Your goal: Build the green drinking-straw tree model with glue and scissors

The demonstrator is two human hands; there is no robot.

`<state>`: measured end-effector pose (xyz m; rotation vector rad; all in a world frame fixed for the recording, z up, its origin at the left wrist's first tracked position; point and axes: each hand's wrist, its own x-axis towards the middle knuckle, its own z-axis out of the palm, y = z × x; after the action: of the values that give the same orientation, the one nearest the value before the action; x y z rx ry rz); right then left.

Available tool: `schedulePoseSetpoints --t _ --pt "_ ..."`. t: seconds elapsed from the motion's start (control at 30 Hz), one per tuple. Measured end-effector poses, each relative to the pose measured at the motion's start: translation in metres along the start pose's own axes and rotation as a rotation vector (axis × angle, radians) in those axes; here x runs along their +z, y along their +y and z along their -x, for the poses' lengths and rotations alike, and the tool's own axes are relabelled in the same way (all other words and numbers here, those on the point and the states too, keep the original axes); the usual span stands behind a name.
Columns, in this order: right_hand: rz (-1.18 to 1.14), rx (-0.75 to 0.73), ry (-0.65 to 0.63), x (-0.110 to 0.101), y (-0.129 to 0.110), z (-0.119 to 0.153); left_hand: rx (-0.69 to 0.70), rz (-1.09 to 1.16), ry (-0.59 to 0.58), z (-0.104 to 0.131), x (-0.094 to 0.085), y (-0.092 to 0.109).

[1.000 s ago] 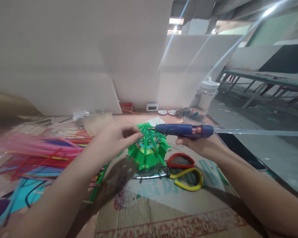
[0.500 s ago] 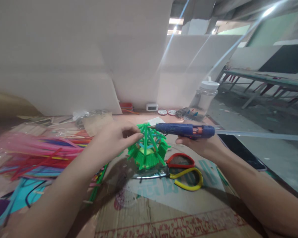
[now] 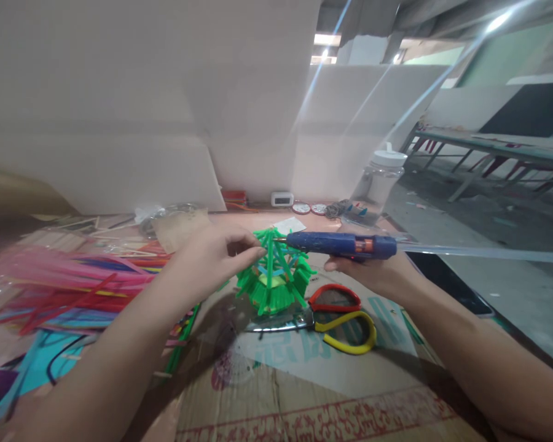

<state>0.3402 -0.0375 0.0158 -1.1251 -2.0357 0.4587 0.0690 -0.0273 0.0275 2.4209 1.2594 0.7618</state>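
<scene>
A green craft frame (image 3: pixel 271 288) of fuzzy strips stands on the cardboard, narrow at its top and wide at its base. My left hand (image 3: pixel 225 252) pinches its upper left side between thumb and finger. In my right hand (image 3: pixel 368 270) is a blue glue gun (image 3: pixel 341 244), held level, its metal tip at the upper part of the frame. A long clear glue stick (image 3: pixel 465 252) runs out of its rear to the right. Scissors (image 3: pixel 345 316) with one red and one yellow handle lie in front of the frame.
Pink, red and blue fuzzy strips (image 3: pixel 87 282) are heaped at the left. A clear bottle (image 3: pixel 384 181) with a white lid stands at the back right, beyond a dark phone (image 3: pixel 447 282). A small white clock (image 3: pixel 282 199) sits by the white board (image 3: pixel 142 110).
The glue gun and my right hand have moved slightly left and down, and the tip now overlaps the frame's upper part. My left hand has kept its place.
</scene>
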Motion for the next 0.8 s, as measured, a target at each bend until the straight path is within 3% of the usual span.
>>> schedulePoseSetpoints --t 0.23,0.53,0.7,0.8 --pt "-0.007 0.006 0.017 0.001 0.006 0.003 0.007 -0.004 0.006 0.001 0.0 0.0" --pt "0.006 -0.062 0.015 -0.006 -0.003 0.001 0.004 0.005 0.01 0.0 -0.001 0.001" --pt "0.062 -0.068 -0.042 -0.008 0.002 0.003 -0.006 0.028 0.022 -0.001 -0.001 0.004" --pt "-0.035 -0.054 -0.106 -0.011 0.004 0.004 -0.006 0.013 0.027 -0.001 -0.001 0.003"
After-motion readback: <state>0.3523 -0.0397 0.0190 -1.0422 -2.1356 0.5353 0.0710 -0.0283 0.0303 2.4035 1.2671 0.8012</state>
